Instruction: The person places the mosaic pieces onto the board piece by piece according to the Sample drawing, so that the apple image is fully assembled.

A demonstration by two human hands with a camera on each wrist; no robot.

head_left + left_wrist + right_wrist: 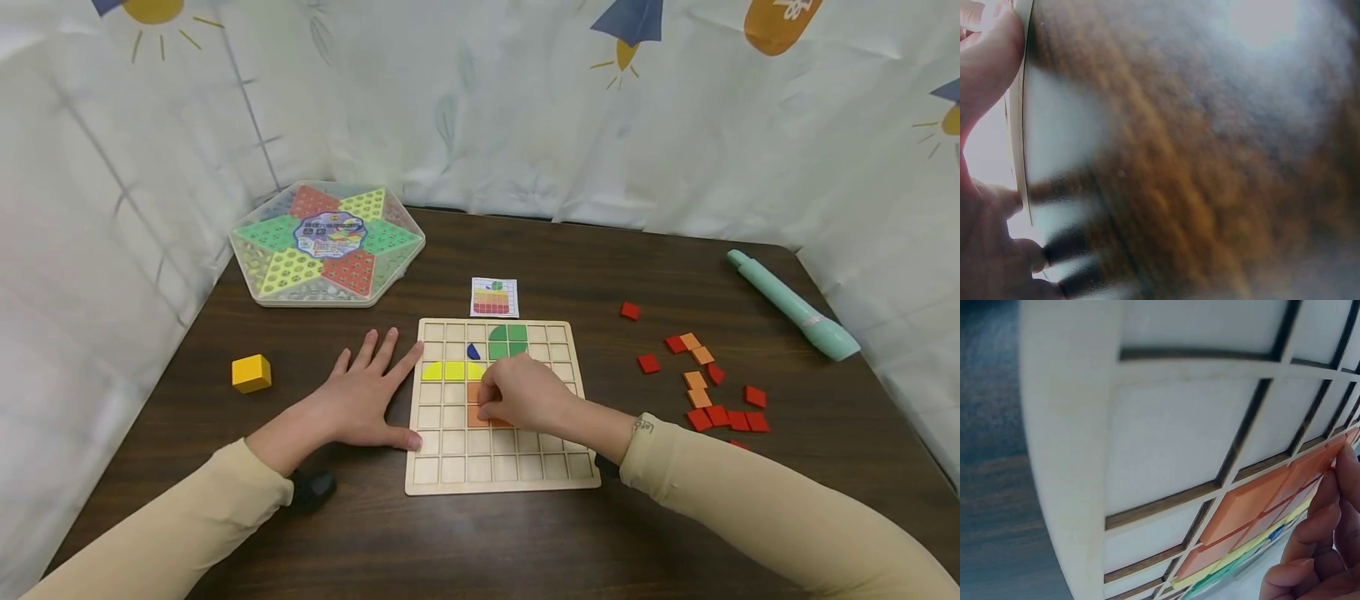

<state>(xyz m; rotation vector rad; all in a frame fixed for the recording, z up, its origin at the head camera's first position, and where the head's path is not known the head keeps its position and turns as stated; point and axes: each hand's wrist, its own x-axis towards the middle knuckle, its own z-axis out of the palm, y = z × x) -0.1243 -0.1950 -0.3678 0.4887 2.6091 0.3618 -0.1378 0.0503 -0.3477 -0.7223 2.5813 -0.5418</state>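
A square wooden grid board [453,471] lies flat in the middle of the table. My left hand [360,404] has its fingers spread, with thumb and index fingertips at the board's left edge. My right hand [532,392] is over the board's middle, thumb and index finger pinching an orange square tile [474,417] at its cell. More orange tiles [1244,503] fill cells beside it, partly behind that hand. Above them sit yellow pieces [454,371], a small blue piece [473,352] and green pieces [517,333]. A printed pattern card [495,305] lies behind the board.
Loose red tiles [717,415] and orange tiles [695,380] are scattered to the right. A mint-green wand-shaped object [791,304] lies farther right. At the back left is a hexagonal game box [330,242]; a yellow block [251,373] stands at the left.
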